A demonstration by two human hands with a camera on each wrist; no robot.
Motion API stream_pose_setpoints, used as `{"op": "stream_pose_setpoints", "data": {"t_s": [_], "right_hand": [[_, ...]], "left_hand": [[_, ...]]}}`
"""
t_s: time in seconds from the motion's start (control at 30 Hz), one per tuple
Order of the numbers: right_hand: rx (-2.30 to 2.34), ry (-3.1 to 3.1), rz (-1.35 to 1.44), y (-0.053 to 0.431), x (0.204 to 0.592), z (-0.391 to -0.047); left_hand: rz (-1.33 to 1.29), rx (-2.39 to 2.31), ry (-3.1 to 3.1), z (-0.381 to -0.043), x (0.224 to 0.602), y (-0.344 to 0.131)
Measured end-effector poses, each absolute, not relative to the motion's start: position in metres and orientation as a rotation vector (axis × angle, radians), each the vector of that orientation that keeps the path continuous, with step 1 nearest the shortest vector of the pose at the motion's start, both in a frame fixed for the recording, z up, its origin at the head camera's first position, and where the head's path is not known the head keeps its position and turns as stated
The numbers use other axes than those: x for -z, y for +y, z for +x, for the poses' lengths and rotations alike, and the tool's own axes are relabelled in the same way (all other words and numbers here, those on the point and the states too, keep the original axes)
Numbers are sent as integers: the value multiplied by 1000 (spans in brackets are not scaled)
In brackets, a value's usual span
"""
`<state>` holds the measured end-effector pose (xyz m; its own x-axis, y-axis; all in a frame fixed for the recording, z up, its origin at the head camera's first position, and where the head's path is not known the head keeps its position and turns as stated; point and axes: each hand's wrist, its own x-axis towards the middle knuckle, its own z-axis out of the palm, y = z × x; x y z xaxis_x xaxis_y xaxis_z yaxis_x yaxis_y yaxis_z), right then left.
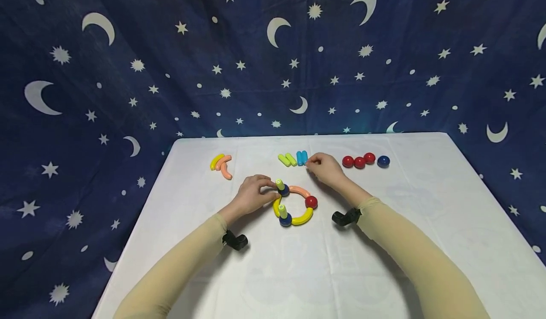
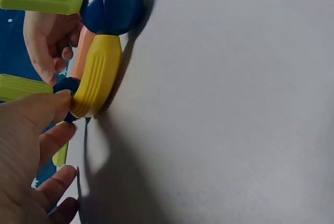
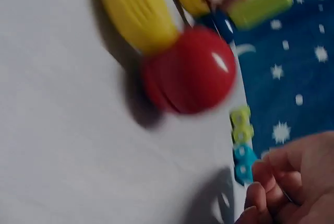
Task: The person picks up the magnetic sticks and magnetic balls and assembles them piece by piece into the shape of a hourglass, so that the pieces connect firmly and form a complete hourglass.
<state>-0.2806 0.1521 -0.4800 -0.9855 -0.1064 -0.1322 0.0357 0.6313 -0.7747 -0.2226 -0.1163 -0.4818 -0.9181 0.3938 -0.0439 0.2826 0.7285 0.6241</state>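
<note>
On the white table lies a ring of magnetic building pieces: curved yellow rods (image 1: 302, 216), a curved orange rod (image 1: 300, 191), a red ball (image 1: 311, 202) and two blue balls (image 1: 285, 220). A straight lime-green rod (image 1: 283, 210) stands upright on each blue ball. My left hand (image 1: 254, 194) pinches the farther blue ball (image 2: 67, 84) between thumb and finger, where the yellow rod (image 2: 99, 75) meets it. My right hand (image 1: 325, 168) reaches beyond the ring, its bent fingertips right at the nearer end of two straight light-blue rods (image 1: 299, 158).
Two loose lime-green rods (image 1: 291, 159) lie left of the light-blue ones. Farther left is a group of curved yellow and orange rods (image 1: 226, 171). Several red balls (image 1: 359, 162) and a blue ball (image 1: 383, 161) sit at the back right. A star-patterned cloth (image 1: 273, 72) hangs behind the table.
</note>
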Motion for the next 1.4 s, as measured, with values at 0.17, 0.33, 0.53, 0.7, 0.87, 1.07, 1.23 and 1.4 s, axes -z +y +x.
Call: {"op": "stream_pose_setpoints", "data": {"t_s": [0.17, 0.33, 0.53, 0.7, 0.87, 1.07, 1.23, 1.4], "right_hand": [[1258, 2713, 60, 156, 480, -309], [1132, 2683, 209, 154, 478, -325], [1018, 2690, 271, 154, 472, -330], [1044, 2648, 257, 155, 470, -331], [1050, 2610, 258, 156, 469, -333], [889, 2694, 156, 158, 461, -327], [543, 2885, -70, 155, 451, -311], [382, 2987, -218, 155, 453, -298]], "left_hand": [[500, -951, 2756, -224, 482, -117], [495, -929, 2753, -225, 484, -117], [487, -935, 2747, -225, 485, -116], [462, -943, 2738, -225, 485, -116], [460, -933, 2737, -225, 486, -117], [457, -939, 2730, -225, 486, -116], [463, -951, 2730, -225, 484, -117], [458, -945, 2726, -223, 483, -117]]}}
